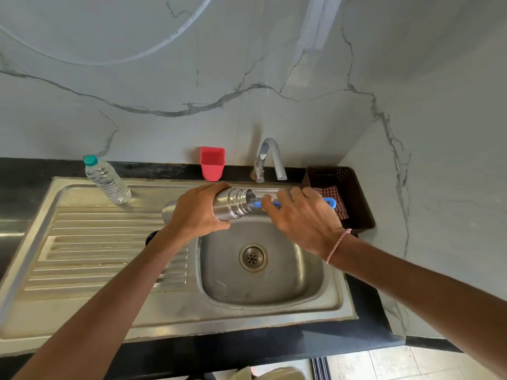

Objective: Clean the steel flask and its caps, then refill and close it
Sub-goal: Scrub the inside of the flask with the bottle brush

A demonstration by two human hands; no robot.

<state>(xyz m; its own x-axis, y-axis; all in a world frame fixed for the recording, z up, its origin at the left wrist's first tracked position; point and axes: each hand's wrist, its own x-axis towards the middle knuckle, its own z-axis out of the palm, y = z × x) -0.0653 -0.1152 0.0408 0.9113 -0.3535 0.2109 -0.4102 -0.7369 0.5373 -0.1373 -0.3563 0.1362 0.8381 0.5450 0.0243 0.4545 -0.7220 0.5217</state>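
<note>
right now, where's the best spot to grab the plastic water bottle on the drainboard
Probably round the ribbed middle of the water bottle, below its teal cap. It stands upright at the back of the drainboard, with the wall behind it. So come from the front, with the grip wrapping the round body.

Home kitchen: steel sink (68,193), tap (270,157), marble-look wall tiles (247,64).
</note>
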